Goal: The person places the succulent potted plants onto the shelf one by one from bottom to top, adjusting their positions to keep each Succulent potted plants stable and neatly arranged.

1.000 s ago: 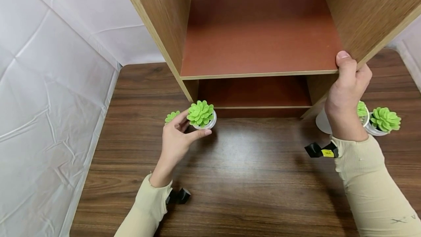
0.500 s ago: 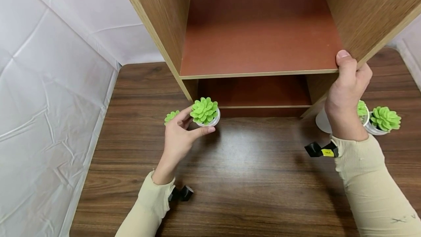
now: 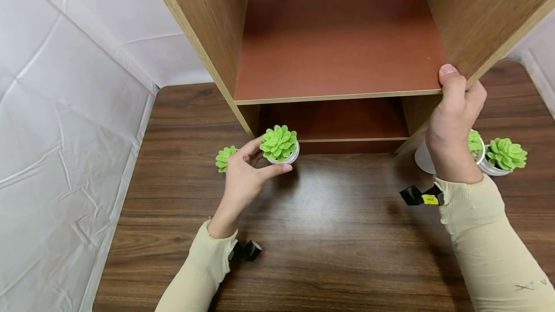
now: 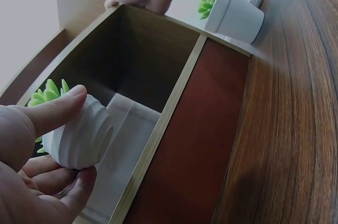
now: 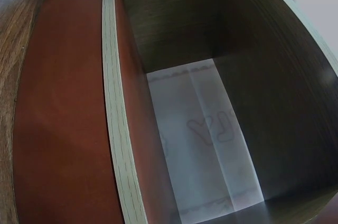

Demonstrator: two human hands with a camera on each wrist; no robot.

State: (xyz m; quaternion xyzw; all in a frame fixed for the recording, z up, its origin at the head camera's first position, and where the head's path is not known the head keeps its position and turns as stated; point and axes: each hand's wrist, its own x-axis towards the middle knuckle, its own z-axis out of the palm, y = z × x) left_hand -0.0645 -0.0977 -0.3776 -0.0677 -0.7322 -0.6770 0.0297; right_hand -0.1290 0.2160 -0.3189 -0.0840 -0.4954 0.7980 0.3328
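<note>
before the shelf's lower opening: a small potted plant (image 3: 280, 144), green leaves over a ribbed white pot, held up off the desk (image 3: 329, 254).
left hand (image 3: 244, 177): its fingers grip that pot, thumb on one side and the others curled round the opposite side.
right hand (image 3: 455, 122): its fingers grip the front edge of the shelf's right side panel, thumb on the inner face.
shelf (image 3: 342, 37): wooden, with red-brown boards, standing on the desk.
beyond the left hand: a second plant (image 3: 223, 159), partly hidden; its leaves show.
by the right wrist: a larger white pot (image 4: 235, 15) with green leaves, partly hidden in the head view, and a small plant (image 3: 506, 154) just beside it.
side wall: white sheeting (image 3: 78, 158), creased.
</note>
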